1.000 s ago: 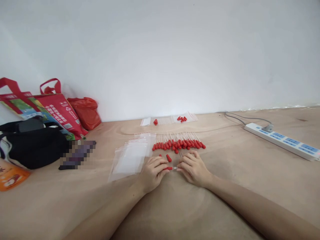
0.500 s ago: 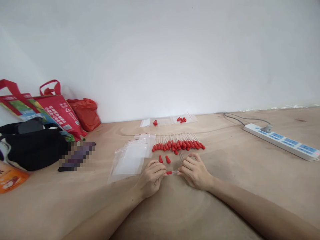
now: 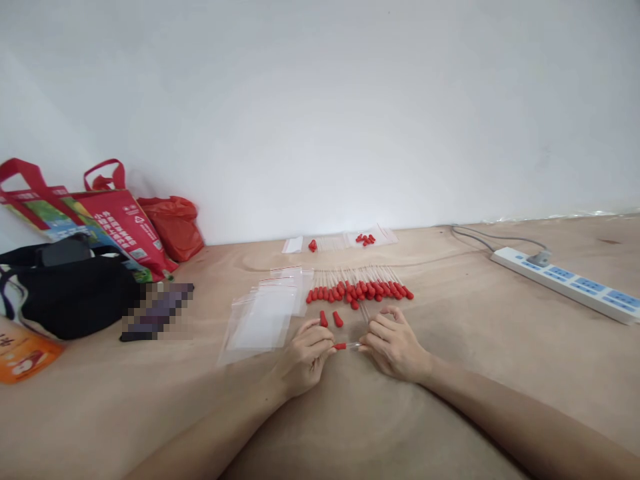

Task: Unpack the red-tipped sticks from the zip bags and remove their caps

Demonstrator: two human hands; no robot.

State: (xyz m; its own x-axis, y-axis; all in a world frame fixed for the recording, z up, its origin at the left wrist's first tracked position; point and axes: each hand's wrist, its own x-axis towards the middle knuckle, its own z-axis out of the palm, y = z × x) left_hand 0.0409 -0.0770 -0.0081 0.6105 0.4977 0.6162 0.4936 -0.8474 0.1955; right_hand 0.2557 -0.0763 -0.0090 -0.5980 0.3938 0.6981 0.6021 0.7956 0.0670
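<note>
My left hand [image 3: 304, 357] and my right hand [image 3: 395, 345] rest on the wooden surface and pinch the two ends of one small dropper [image 3: 345, 346]. The left fingers hold its red rubber bulb, the right fingers its clear thin tube. Just beyond the hands lie two loose red bulbs [image 3: 331, 319]. Behind them a row of several droppers with red bulbs [image 3: 359, 289] is laid out side by side. A stack of small clear zip bags [image 3: 265, 312] lies to the left of my left hand.
Two filled zip bags with red bulbs [image 3: 345, 239] lie near the wall. A white power strip [image 3: 565, 282] with a grey cable runs at the right. At the left stand red shopping bags [image 3: 120, 223], a black bag [image 3: 70, 290] and an orange packet [image 3: 23, 352].
Both hands have drawn a little nearer to me with the dropper between them, leaving two red bulbs uncovered on the surface beyond the fingers.
</note>
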